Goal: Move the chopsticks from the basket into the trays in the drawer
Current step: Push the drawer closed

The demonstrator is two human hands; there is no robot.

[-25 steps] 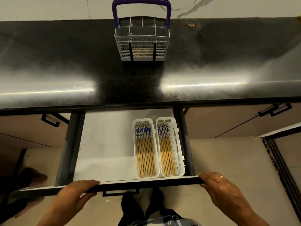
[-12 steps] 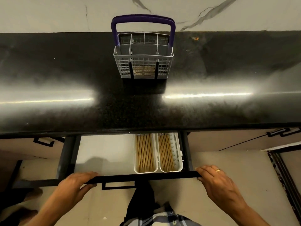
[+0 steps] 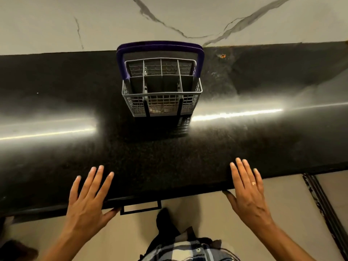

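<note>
1. Since the earlier frames the drawer [image 3: 140, 201] had slid shut under the desk [image 3: 56, 102], so its trays and chopsticks were hidden; only its dark front edge and handle showed at the lower centre.
2. Both hands had lifted off the drawer front and lay spread over the desk's near edge.
3. The left hand [image 3: 85, 201], lower left, had straight, splayed fingers and held nothing; its thumb touched the drawer front.
4. The right hand [image 3: 248, 193], lower right, was likewise flat and held nothing, a ring [image 3: 253, 183] on one finger.
5. The basket [image 3: 162, 91] stood upright at upper centre, purple handle raised, well apart from both hands.
</note>
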